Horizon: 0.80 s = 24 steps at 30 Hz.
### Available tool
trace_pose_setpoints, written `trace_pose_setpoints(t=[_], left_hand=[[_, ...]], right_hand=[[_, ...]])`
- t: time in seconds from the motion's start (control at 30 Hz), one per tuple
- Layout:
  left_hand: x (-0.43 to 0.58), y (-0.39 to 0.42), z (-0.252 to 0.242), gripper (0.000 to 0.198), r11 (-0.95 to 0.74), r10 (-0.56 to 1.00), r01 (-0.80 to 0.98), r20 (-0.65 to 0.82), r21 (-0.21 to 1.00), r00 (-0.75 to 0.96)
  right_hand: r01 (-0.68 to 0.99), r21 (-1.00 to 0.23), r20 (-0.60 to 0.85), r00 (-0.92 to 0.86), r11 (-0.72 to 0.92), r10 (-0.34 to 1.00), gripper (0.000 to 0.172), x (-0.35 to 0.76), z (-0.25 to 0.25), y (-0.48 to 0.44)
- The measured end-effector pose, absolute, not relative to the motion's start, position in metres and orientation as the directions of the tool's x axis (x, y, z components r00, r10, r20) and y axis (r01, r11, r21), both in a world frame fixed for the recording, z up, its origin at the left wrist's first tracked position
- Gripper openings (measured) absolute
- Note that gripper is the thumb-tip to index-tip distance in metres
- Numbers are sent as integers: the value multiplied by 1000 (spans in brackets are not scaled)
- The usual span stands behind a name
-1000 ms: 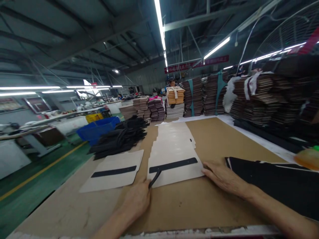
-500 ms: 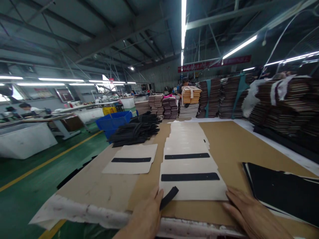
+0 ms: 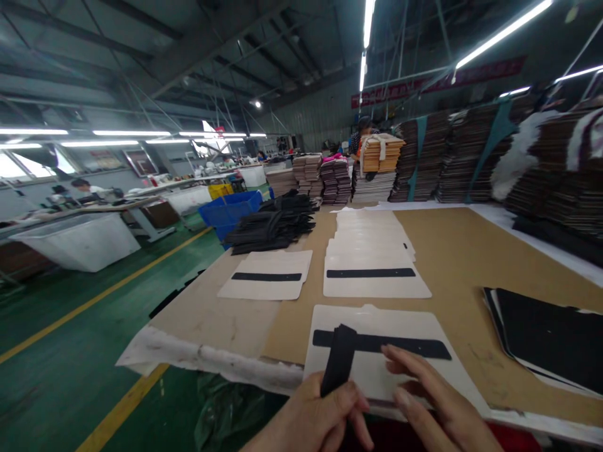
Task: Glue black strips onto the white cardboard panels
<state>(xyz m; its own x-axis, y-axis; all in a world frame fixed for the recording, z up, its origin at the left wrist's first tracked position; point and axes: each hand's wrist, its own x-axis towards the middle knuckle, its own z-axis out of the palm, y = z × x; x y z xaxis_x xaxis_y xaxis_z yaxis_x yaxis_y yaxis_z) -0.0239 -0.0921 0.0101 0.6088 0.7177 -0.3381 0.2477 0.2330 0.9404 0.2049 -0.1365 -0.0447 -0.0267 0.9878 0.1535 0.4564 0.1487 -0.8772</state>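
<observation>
My left hand is closed around dark strips that look stacked together, their ends pointing up and away from me. Behind them, a cream-white panel lies at the table's front edge with a black strip across it. Over the panel's lower right part is my right hand, fingers apart and nothing visible in it. Its fingertips are close to the panel's strip; whether they touch it I cannot tell. Farther back lies an overlapping row of similar panels, the front one bearing a black strip.
Left of the row lie more white panels with a black strip. A black heap of strips sits near a blue bin. Black panels lie at right. Tall stacks line the back, where a person stands.
The nearest panel has come toward me, apart from the row. My left hand has raised its strips over it. My right hand has moved from the panel's right edge to above it.
</observation>
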Motion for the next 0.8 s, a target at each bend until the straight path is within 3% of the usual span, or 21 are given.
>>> trace_pose_setpoints(t=[0.1, 0.23, 0.4, 0.5, 0.57, 0.7, 0.8], left_hand=[[-12, -90, 5, 58, 254, 709, 168, -301, 953, 638], [-11, -91, 1, 68, 229, 695, 176, -288, 957, 659], [-11, -89, -14, 57, 303, 708, 94, -290, 948, 644], [-10, -88, -23, 57, 313, 712, 64, -278, 948, 644], [-9, -88, -25, 60, 315, 722, 54, -276, 948, 634], [-8, -90, -23, 69, 339, 726, 100, -328, 935, 605], [-6, -91, -19, 67, 329, 726, 138, -344, 934, 595]], right_hand=[[176, -984, 10, -27, 15, 1000, 67, 168, -24, -119], [-82, -987, -136, -24, -137, 990, 72, 150, -12, -116], [-218, -971, -113, 64, -97, 992, 64, 151, -12, -115], [-66, -998, -16, 99, -10, 995, 50, 154, -19, -111], [152, -977, 169, 148, 146, 974, 40, 154, -25, -109], [610, -664, 616, 119, 432, 779, 39, 150, -34, -108], [760, -459, 732, 29, 461, 681, 43, 148, -37, -108]])
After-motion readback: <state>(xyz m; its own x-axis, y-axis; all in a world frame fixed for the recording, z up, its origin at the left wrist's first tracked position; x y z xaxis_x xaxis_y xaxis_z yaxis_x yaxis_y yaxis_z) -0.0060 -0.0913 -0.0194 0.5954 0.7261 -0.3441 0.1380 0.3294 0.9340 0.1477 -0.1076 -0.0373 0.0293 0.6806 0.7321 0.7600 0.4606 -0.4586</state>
